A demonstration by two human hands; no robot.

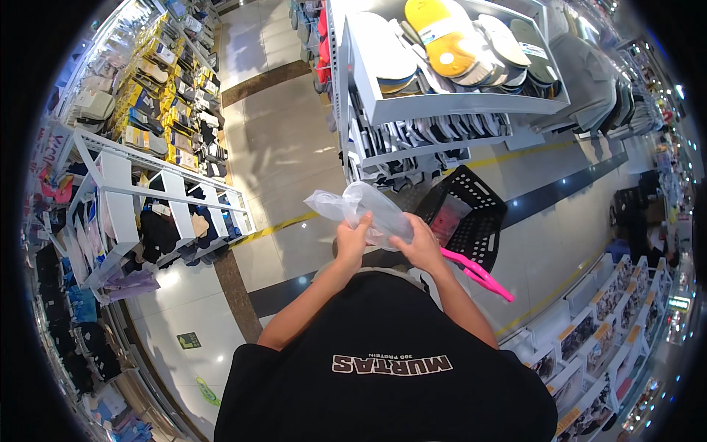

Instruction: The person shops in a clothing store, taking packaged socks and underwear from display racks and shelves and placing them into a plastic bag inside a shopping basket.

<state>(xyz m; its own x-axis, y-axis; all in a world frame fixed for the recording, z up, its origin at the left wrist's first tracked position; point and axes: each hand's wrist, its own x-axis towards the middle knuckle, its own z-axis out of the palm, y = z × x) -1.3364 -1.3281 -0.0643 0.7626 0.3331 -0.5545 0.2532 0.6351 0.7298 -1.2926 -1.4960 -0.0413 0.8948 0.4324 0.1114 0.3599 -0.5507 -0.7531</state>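
A translucent whitish plastic bag (364,206) is held up in front of my body, with its loose end flaring to the left. My left hand (354,241) grips its lower left part between thumb and fingers. On the other side, my right hand (420,243) pinches the lower right edge. What the bag contains, if anything, cannot be made out. Just beyond my right hand is a black perforated shopping basket (482,202) with a bright pink handle (482,278) beside my right forearm. Inside the basket lies a clear package with something pinkish-red (448,219).
Ahead on the right stands a white display bin (464,107) heaped with insoles or slippers, one yellow pair (442,37) on top. Packaged socks (158,103) hang on a rack at the left. White tiered shelves (600,331) stand at the lower right. A tiled aisle (272,140) runs ahead.
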